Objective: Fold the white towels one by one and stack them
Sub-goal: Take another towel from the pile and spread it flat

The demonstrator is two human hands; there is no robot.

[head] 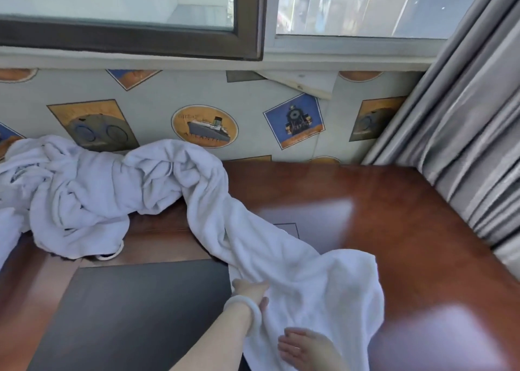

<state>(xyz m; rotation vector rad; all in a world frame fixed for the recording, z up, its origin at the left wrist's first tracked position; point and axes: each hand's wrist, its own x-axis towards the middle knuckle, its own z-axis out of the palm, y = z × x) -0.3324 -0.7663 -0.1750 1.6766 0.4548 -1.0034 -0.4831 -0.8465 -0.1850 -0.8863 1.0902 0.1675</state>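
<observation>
Desk by a window, seen from above. At 9 o'clock a pile point(81, 193) of crumpled white towels lay against the wallpaper point(157, 95), which bore framed prints of a bicycle, a liner and a locomotive. At 7 o'clock a dark matt panel point(140, 314) was set into the glossy red-brown desk point(408, 216).

One towel point(295, 263) ran as a loose rope from the pile's right end, near the centre, down to 6 o'clock, where it spread out on the desk over the panel's right edge. The left hand point(250, 287), with a pale bracelet point(247, 310) on the wrist, gripped this towel at its left edge, the fingers buried in the fold. Just right of it, at 6 o'clock, the right hand point(304, 348) rested on the same towel with fingers nearly straight and grasped nothing.

The window point(126, 37) filled 12 o'clock; part of its frame was dark. From 1 to 4 o'clock a grey pleated curtain point(464, 151) hung at the desk's right edge. Pale window glare lay on the bare wood at 3 and 5 o'clock.
</observation>
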